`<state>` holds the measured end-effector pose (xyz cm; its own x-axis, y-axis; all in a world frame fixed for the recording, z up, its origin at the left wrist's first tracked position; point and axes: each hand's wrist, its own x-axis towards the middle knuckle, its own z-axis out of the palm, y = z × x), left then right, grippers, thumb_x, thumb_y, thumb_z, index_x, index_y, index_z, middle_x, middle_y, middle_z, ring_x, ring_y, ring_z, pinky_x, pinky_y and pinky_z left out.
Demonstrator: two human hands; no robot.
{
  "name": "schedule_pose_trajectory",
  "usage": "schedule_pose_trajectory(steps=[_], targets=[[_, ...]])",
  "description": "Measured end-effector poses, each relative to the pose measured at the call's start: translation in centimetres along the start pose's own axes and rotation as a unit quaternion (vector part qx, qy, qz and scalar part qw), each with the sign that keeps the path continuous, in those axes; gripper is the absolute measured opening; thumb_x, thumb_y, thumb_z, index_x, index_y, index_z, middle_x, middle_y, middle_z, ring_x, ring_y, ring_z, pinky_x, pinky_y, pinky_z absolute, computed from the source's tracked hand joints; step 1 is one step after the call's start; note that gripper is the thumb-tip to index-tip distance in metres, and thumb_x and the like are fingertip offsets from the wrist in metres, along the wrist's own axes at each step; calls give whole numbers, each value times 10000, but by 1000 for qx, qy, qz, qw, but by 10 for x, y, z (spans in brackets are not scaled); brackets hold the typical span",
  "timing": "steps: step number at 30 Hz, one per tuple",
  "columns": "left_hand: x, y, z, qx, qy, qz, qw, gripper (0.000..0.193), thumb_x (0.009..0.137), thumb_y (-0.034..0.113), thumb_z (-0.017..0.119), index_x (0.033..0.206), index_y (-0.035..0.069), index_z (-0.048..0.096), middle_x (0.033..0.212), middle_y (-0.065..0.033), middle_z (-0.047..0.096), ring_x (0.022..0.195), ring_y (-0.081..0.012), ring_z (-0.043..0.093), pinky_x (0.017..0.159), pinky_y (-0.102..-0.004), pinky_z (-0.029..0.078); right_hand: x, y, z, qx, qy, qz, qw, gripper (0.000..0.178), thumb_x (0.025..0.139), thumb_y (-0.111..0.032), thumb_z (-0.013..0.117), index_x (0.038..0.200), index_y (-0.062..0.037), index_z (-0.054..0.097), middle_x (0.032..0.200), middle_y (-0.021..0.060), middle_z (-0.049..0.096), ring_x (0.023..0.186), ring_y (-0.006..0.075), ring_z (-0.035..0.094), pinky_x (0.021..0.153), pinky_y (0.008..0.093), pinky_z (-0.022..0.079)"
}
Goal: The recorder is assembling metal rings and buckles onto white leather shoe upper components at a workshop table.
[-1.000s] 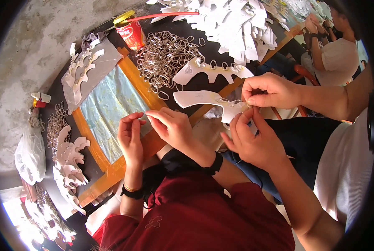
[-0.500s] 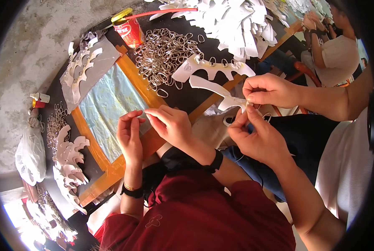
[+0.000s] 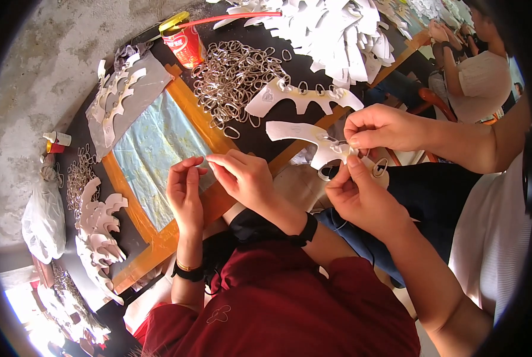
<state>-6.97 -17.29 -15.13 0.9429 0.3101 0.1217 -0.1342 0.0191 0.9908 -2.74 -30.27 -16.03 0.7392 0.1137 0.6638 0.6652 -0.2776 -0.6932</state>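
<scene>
My left hand (image 3: pixel 185 193) is raised over the near edge of the taped board, its fingers bent in and its thumb close against them. Fingertip to fingertip with it, my right hand (image 3: pixel 242 178) has its finger and thumb drawn together. Anything between the tips is too small to make out. Below them a blue cloth-like sheet (image 3: pixel 159 154) lies inside an orange-brown taped border (image 3: pixel 191 113). To my right, a co-worker's two hands (image 3: pixel 376 196) grip a white scalloped piece (image 3: pixel 299 131) with metal rings hanging from it.
A heap of oval metal rings (image 3: pixel 233 77) lies behind the sheet, beside a red can (image 3: pixel 182 47). Another scalloped piece (image 3: pixel 272 101) with rings lies near it. White cut pieces (image 3: pixel 331 35) are piled at the back, more (image 3: pixel 96 226) at the left. A plastic bag (image 3: pixel 44 214) hangs far left.
The co-worker's white piece has tilted and its left end sits lower, with a ring now showing at its right. My own hands have hardly moved.
</scene>
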Motion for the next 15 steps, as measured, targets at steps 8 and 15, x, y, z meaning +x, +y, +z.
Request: schedule_pose_trajectory(steps=[8,15], targets=[[0,-2,-1,-7,-5,4,1000,150,936,75,489,1058,-6,525,1037,-86,602,881,-128,570,831,-253,446,-2,-1,-1,-12,-21,22,999,147,791,-84,626,937,-102,629,694,34,588,578,225,592,496,330,447],[0,-1,-1,-1,-6,2,1000,151,938,69,481,1063,-7,522,1044,-92,600,887,-127,569,837,-257,447,-1,1,0,-4,1,-1,1000,171,754,-16,657,914,-74,648,656,47,573,507,196,566,450,292,433]])
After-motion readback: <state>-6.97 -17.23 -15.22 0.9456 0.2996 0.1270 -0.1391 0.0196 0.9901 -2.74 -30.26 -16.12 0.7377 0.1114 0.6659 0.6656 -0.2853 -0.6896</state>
